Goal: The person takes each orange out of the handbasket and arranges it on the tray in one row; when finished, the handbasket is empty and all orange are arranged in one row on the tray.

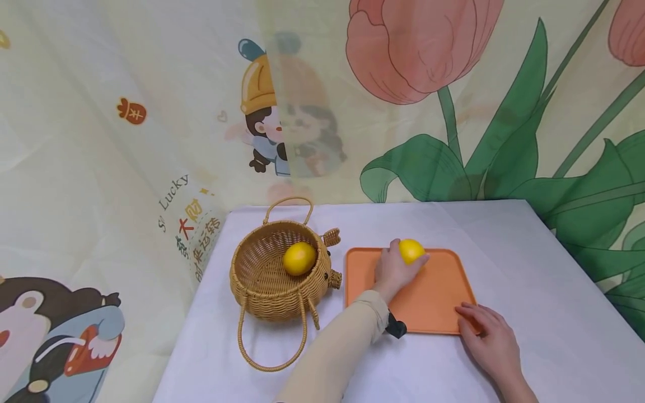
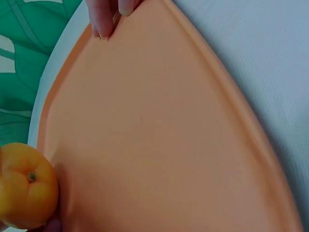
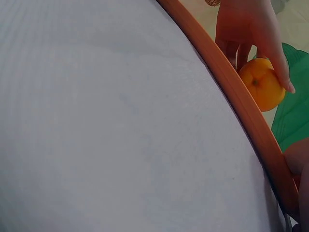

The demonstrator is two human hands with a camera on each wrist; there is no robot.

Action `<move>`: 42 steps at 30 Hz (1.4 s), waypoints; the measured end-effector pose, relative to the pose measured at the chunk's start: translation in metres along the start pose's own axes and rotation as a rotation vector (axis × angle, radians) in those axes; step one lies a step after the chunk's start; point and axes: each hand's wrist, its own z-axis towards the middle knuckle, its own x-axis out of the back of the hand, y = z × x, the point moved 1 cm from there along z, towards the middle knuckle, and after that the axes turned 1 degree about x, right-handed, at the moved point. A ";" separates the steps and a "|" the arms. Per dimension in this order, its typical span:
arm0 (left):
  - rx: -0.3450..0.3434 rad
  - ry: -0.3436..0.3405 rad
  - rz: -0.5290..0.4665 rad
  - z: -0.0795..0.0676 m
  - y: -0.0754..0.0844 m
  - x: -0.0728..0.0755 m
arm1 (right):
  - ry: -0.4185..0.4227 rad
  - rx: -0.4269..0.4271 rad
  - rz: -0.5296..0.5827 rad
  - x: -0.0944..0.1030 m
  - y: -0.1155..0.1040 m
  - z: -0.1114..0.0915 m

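My left hand (image 1: 394,274) grips an orange (image 1: 411,251) over the back part of a flat orange tray (image 1: 435,302). In the left wrist view this fruit (image 2: 26,186) shows its small green stem spot. The right wrist view shows the thumb along one side of it and the fingers behind. At the tray's front right corner, my right hand (image 1: 491,342) holds the rim, its fingertips (image 2: 102,26) over the inside edge. To the left, a wicker pig-shaped basket (image 1: 274,308) contains another orange (image 1: 299,258), lying against its right inner wall.
One basket handle (image 1: 271,369) lies forward on the white tablecloth (image 1: 211,358); the other handle (image 1: 288,198) stands up at the back. The pig's snout (image 1: 335,279) points at the tray's left edge. A printed curtain (image 1: 312,112) hangs behind the table.
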 end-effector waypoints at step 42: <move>-0.014 -0.026 0.007 -0.006 -0.011 0.003 | 0.005 0.005 -0.005 0.001 -0.001 0.000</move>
